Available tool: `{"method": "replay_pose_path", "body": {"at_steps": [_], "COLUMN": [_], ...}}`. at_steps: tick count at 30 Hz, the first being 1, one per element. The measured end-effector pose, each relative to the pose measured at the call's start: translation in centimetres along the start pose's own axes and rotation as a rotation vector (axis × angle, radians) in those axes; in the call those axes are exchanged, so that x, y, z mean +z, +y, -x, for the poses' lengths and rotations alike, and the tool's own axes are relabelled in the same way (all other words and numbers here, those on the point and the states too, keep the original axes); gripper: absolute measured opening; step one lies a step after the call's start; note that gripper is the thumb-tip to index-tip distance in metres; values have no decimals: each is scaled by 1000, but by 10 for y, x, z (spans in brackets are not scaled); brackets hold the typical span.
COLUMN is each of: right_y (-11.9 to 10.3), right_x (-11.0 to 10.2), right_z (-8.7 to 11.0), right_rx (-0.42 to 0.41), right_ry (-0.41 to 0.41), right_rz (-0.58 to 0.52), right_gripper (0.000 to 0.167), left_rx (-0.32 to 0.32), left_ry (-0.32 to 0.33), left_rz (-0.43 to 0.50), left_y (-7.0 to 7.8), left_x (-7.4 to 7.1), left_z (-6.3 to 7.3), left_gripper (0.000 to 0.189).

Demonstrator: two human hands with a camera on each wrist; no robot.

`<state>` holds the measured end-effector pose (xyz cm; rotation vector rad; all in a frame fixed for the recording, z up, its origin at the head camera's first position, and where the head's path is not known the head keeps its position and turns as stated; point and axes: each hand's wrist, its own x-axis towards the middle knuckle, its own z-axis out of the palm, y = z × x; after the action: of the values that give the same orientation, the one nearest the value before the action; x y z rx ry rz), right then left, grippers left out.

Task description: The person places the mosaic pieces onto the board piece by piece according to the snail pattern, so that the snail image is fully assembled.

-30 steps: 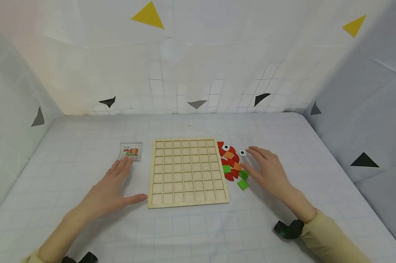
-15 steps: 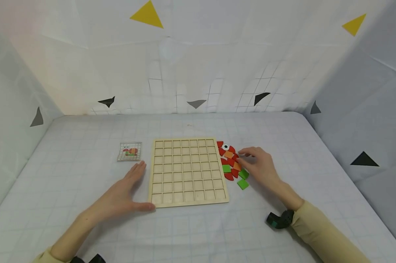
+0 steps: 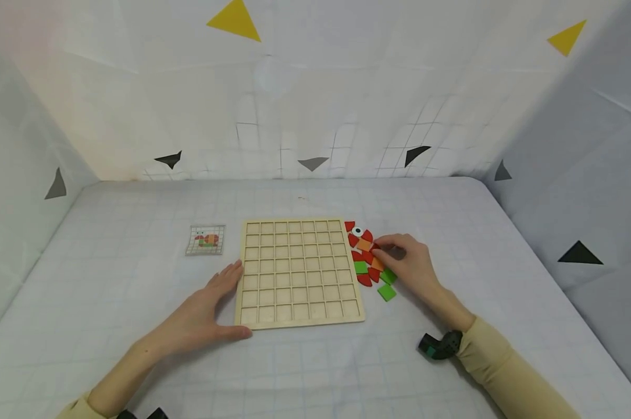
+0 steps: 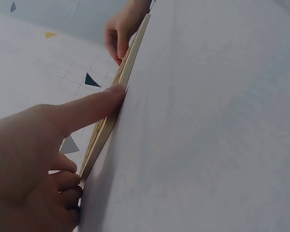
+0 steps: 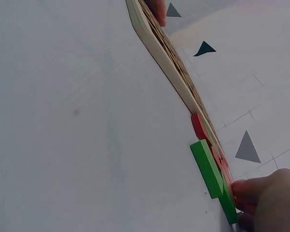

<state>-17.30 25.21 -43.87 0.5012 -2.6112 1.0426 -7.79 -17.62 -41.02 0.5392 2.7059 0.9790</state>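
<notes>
A square wooden grid board (image 3: 299,273) lies flat on the table. My left hand (image 3: 200,317) rests at its near left corner, fingers against the left side and thumb along the front edge. My right hand (image 3: 412,267) is at a cluster of small tiles beside the board's right edge, pinching a red tile (image 3: 375,247) between thumb and forefinger. Around it lie red curved tiles (image 3: 364,280), orange squares (image 3: 364,245), green squares (image 3: 386,292) and a round white eye tile (image 3: 357,231). A second eye tile is hidden. In the right wrist view, a green tile (image 5: 207,168) stands out.
A small picture card (image 3: 205,240) with a red, orange and green figure on a grid lies left of the board. White cloth walls (image 3: 315,105) rise behind and beside the table (image 3: 305,378). Black camera mounts (image 3: 441,344) sit on my wrists.
My left hand has moved right, from near the card onto the board's corner. My right hand has moved left into the tiles, its fingers closing up. The eye tile near it has gone from sight.
</notes>
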Motion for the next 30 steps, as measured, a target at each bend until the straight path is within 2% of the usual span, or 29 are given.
{"method": "replay_pose_path", "body": {"at_steps": [6,11,30], "right_y": [0,-1,1], "right_x": [0,0,0], "right_z": [1,2,1], "right_rx": [30,43,-7], "right_ry": [-6,-1,9], "right_rz": [16,45,71], "right_gripper": [26,28,29], "left_rx": [12,8,14], "left_ry": [2,-4,-6], "left_rz": [-36,-18,-6], "left_y": [-1,-1,-2], "left_x": [-1,-2,-2], "left_z": [1,1,2], "left_gripper": [117,117,116]}}
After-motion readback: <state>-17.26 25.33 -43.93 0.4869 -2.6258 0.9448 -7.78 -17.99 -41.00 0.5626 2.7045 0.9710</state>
